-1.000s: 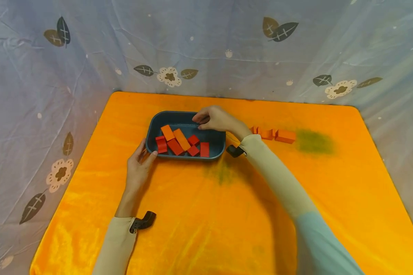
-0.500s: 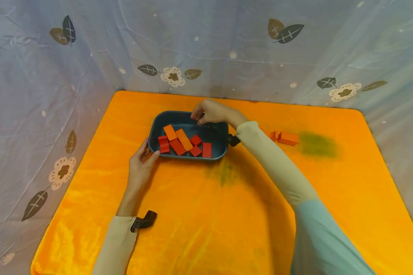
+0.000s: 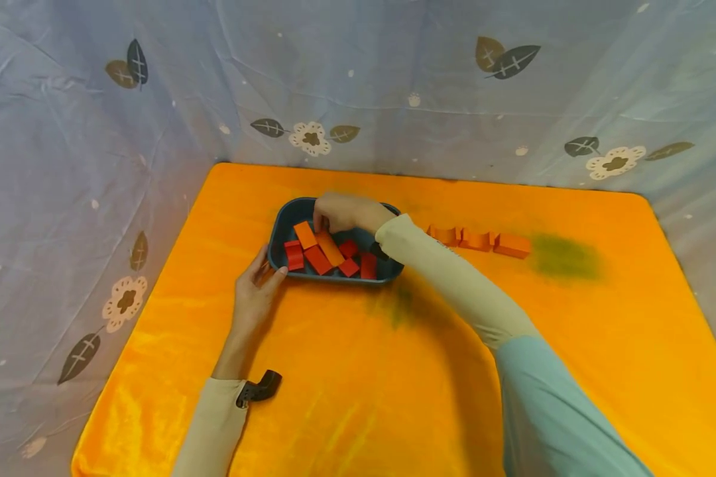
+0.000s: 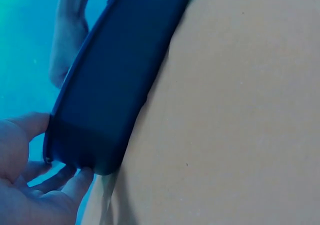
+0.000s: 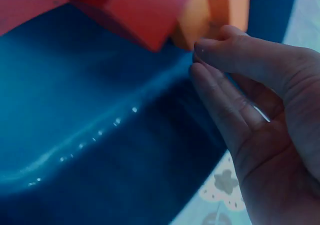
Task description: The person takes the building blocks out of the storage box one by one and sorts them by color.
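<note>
A dark blue rectangular tub (image 3: 340,280) with rounded corners holds several red and orange blocks. My left hand (image 3: 252,301) grips its near left corner, thumb at the rim and fingers against the outer wall in the left wrist view. Inside the tub, my right hand (image 3: 347,212) reaches down, its fingertips at the far end of a long orange block (image 3: 330,249). The right wrist view shows thumb and fingertips close together beside the orange block (image 5: 192,22), with nothing between them. A shorter orange block (image 3: 305,235) and a red block (image 3: 318,260) lie alongside.
To the tub's right, orange blocks stand in a row: an arched block (image 3: 445,236), another arched block (image 3: 477,240) and a rectangular block (image 3: 512,245). The orange cloth (image 3: 346,397) covers the table. A patterned curtain (image 3: 406,73) hangs behind it.
My right hand has moved from above the tub's far rim down and left toward the orange blocks. The left hand keeps its grip on the corner. The head view has shifted slightly.
</note>
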`<action>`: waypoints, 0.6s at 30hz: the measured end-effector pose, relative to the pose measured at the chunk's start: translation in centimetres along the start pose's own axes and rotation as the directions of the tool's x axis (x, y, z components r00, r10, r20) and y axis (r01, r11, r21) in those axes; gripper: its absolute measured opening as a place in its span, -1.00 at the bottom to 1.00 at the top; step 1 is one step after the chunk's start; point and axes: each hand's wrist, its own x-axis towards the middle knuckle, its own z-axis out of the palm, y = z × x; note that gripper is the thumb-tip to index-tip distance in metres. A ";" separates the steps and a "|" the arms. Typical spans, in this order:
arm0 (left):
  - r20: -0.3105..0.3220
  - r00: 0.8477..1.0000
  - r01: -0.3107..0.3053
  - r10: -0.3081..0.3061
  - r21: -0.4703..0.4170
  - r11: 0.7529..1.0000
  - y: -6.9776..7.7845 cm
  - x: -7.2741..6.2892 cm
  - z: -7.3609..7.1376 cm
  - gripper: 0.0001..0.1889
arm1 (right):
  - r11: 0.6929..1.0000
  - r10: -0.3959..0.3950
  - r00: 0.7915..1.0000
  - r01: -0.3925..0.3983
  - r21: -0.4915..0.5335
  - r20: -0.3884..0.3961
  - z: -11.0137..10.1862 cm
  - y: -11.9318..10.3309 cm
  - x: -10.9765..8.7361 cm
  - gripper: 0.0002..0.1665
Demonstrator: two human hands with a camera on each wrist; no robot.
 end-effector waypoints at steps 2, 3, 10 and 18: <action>-0.001 1.000 -0.010 0.010 -0.005 1.000 -0.1 0.0 0.1 -0.31 | 0.999 -0.024 1.000 0.024 -0.038 0.005 0.5 0.1 0.4 -0.57; -0.004 1.000 -0.014 0.014 -0.007 1.000 -0.1 0.0 0.1 -0.32 | 0.998 -0.032 0.999 0.032 -0.050 0.004 0.7 0.1 0.5 -0.57; -0.012 1.000 -0.020 0.020 -0.007 1.000 0.0 -0.2 0.1 -0.31 | 0.996 -0.075 0.997 0.074 -0.041 -0.027 1.4 0.4 0.8 -0.59; -0.003 1.000 -0.001 0.001 -0.012 1.000 0.3 -0.2 0.1 -0.30 | 0.998 -0.030 1.000 0.030 0.051 -0.005 1.9 1.3 0.6 -0.46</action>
